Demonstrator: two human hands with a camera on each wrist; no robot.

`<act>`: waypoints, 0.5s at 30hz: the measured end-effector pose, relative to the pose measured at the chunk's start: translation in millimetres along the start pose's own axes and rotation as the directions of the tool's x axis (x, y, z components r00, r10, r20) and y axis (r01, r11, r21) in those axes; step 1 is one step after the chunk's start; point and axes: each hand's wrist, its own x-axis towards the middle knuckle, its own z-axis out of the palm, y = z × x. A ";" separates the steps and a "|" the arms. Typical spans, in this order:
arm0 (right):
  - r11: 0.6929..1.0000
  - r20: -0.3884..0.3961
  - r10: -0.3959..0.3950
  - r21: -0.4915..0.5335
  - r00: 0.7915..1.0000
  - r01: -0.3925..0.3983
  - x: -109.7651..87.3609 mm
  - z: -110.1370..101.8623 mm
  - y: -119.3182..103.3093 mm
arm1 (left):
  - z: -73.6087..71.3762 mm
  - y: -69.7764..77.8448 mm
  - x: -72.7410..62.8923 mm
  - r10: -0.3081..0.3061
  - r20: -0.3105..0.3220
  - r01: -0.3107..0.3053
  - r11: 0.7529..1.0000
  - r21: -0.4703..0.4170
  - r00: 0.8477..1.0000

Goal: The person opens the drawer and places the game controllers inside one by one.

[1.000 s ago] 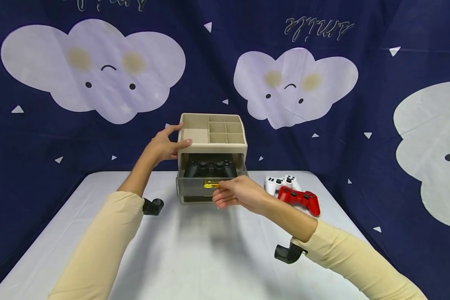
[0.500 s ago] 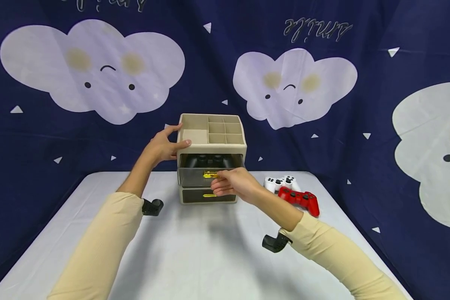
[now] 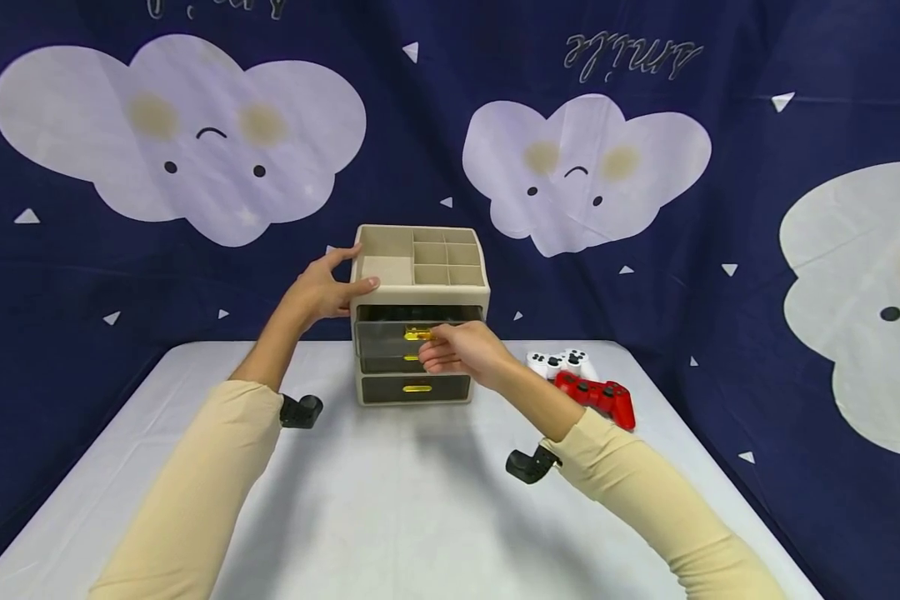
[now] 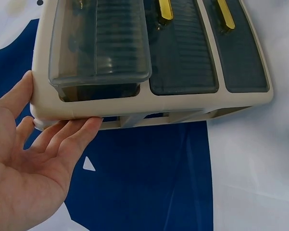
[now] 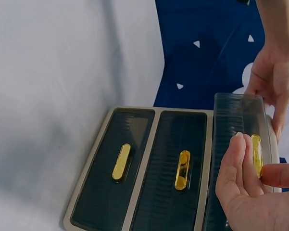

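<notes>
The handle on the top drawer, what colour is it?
The handle is shiny gold; the right wrist view shows it best.

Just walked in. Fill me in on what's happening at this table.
A person is handling a beige drawer box. Their left hand rests against its upper left side, while their right hand pinches the gold handle of the top drawer, which is partly out. The middle drawer and bottom drawer look closed. A white controller and a red controller lie to the right on the table.
</notes>
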 end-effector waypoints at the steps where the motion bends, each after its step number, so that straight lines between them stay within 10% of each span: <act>1: 1.000 0.001 -0.005 0.001 1.000 0.005 1.5 0.3 -0.1 | -0.4 -0.3 -0.4 -0.001 0.001 0.001 1.000 -0.002 1.000; 15: 0.998 -0.011 -0.059 0.038 0.998 0.060 19.6 -1.8 -1.0 | 0.7 -0.3 0.9 -0.008 -0.004 0.008 1.000 -0.013 1.000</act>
